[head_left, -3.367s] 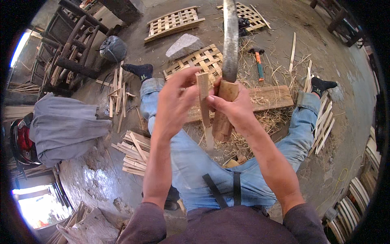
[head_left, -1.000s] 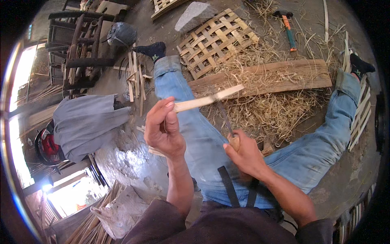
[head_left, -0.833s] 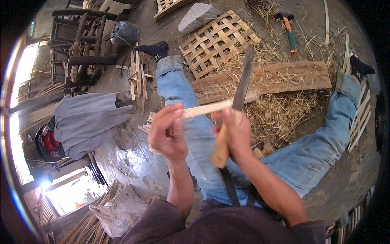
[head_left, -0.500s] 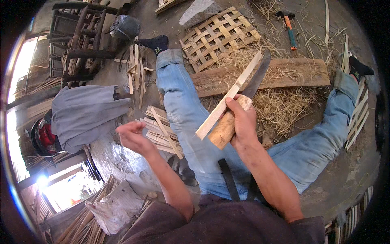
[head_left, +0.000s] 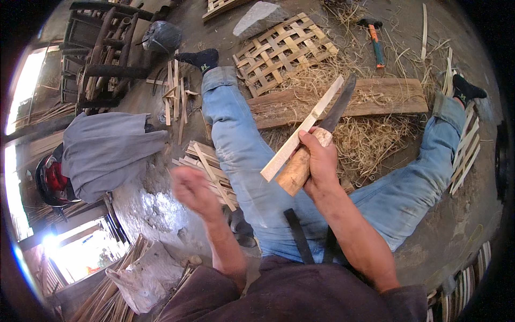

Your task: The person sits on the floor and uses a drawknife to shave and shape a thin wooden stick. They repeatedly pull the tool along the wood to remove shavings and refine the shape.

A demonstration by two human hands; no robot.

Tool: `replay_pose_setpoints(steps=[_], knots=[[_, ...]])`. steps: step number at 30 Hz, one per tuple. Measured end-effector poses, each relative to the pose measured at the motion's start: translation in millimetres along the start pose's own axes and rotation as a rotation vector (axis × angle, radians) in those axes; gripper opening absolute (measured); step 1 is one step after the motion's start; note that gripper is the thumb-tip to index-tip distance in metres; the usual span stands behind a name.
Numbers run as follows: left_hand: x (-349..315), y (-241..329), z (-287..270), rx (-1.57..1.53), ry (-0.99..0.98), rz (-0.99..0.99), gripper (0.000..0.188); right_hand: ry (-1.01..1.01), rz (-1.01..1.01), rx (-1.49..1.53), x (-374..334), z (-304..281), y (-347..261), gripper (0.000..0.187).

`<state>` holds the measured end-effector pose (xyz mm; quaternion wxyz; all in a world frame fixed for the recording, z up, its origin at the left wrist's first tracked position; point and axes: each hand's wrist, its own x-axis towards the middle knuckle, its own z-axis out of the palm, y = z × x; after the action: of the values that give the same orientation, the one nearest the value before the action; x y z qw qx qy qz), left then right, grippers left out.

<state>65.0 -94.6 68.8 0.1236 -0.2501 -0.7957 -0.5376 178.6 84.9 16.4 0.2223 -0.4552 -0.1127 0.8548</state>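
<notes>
My right hand point(head_left: 323, 163) is wrapped round the thick wooden handle point(head_left: 296, 170) of a knife. Its dark blade point(head_left: 341, 103) points up and away from me. Under the same thumb a pale bamboo strip point(head_left: 292, 146) is held alongside the knife, with a small notch showing partway up. Left of my thigh, my left hand point(head_left: 194, 189) hangs in the air, its fingers smeared by motion; nothing shows in it. Closest to that hand, and partly behind it, lies a pile of split bamboo strips point(head_left: 214, 180).
Across from me lies a wooden plank point(head_left: 375, 97) among curly shavings point(head_left: 375, 145). Beyond it are a woven bamboo panel point(head_left: 284, 51), a stone point(head_left: 259, 19) and a hammer point(head_left: 376, 45). More strips point(head_left: 465, 153) lie by my right foot. A grey cloth point(head_left: 107, 153) hangs at left.
My left hand has swung right and slightly down, toward my thigh, and is now blurred. The right hand keeps its hold on the knife and strip, nearly still. The whole view has shifted slightly.
</notes>
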Motion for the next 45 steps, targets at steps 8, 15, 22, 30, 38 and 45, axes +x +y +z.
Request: replay_pose_setpoints(steps=[8, 15, 22, 30, 38, 45], knots=[[-33, 36, 52, -0.144, -0.411, 0.237, 0.046, -0.004, 0.102, 0.056, -6, 5, 18, 0.027], [11, 33, 96, -0.592, -0.035, 0.157, 0.039, -0.099, 0.192, -0.324, -13, -11, 19, 0.032], [44, 27, 104, -0.667, 0.109, 0.195, 0.057, -0.26, -0.149, -1.11, -35, -71, -4, 0.047], [42, 28, 114, -0.85, 0.091, 0.113, 0.055, -0.512, -0.314, -1.302, -29, -63, -8, 0.043], [37, 35, 113, -0.935, 0.067, 0.023, 0.044, -0.654, -0.121, -1.177, -53, -31, -18, 0.045], [11, 34, 121, -0.908, 0.015, -0.011, 0.034, -0.658, -0.189, -1.193, -48, -34, -22, 0.04]])
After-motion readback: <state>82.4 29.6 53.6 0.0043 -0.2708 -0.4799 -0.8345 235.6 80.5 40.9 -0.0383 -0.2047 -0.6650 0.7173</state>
